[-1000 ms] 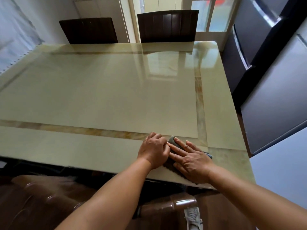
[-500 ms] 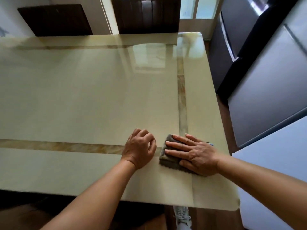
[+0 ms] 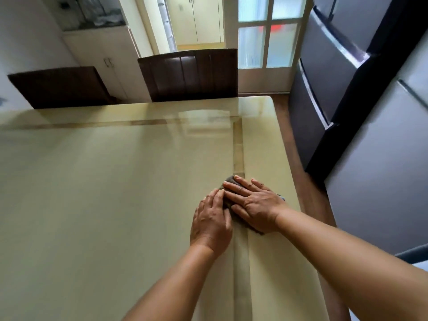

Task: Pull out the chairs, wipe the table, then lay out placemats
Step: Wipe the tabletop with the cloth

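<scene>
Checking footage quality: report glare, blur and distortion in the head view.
Head view: window glare reflects on the glossy table near its far right corner; wide-angle bending slants the fridge; both hands, left hand and right hand, look fairly sharp on the cloth.

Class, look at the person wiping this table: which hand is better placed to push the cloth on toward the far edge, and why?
The right hand, probably. It lies flat with straight fingers on the grey cloth, covering most of it, on the table. The left hand only touches the cloth's near-left edge.
</scene>
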Tool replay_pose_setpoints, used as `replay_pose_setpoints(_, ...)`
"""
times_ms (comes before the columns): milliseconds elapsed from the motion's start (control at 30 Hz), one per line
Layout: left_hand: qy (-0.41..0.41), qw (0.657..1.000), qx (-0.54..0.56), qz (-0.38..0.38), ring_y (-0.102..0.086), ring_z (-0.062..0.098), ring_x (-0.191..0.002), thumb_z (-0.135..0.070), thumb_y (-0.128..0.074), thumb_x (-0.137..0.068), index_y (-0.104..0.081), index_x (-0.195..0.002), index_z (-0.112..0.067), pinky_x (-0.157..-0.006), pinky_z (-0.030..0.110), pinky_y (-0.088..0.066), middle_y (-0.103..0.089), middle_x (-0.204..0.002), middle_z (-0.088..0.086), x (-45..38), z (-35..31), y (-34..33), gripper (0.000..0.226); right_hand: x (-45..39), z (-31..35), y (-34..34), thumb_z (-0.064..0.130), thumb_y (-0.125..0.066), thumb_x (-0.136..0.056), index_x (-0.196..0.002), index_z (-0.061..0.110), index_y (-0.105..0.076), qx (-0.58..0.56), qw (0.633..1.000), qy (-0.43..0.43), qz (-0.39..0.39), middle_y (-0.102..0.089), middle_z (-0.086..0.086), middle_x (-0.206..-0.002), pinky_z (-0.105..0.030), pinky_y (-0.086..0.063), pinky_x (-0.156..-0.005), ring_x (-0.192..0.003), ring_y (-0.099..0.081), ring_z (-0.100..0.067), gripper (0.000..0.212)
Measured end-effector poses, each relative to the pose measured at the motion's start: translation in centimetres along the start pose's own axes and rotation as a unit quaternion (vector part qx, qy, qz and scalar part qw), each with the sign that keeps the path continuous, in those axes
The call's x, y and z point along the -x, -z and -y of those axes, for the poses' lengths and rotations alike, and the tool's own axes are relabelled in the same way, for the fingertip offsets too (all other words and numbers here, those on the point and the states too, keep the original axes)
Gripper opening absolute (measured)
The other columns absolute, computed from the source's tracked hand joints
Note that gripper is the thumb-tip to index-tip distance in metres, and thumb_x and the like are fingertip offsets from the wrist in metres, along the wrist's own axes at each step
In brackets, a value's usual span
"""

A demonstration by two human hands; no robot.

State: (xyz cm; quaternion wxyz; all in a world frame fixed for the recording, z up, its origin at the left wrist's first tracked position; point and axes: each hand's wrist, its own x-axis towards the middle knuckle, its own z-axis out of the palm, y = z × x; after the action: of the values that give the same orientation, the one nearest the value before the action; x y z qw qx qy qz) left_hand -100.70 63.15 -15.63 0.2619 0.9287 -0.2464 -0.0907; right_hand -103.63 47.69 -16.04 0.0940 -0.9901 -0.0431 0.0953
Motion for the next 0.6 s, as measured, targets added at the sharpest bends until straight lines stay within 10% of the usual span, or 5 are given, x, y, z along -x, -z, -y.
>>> replay_pose_setpoints(600, 0.022, 0.998, -0.042, -0.051, -0.022, 0.013, -0.141, -0.032, -0.026, -0.096, -0.028, -0.144, -0.032, -0.118, 0.029, -0.013, -0.027, -0.153, -0.007, -21.6, -3.4, -2.9, 0.048, -22.1, -18.3, 7.4, 0.046, -0.015, -0.100, -0.151, 0.036, -0.004, -0.035, 0.987, -0.146, -0.060, 0.005, 0.012, -0.160, -0.043, 0.003, -0.118, -0.146, 0.009, -0.013, 0.053)
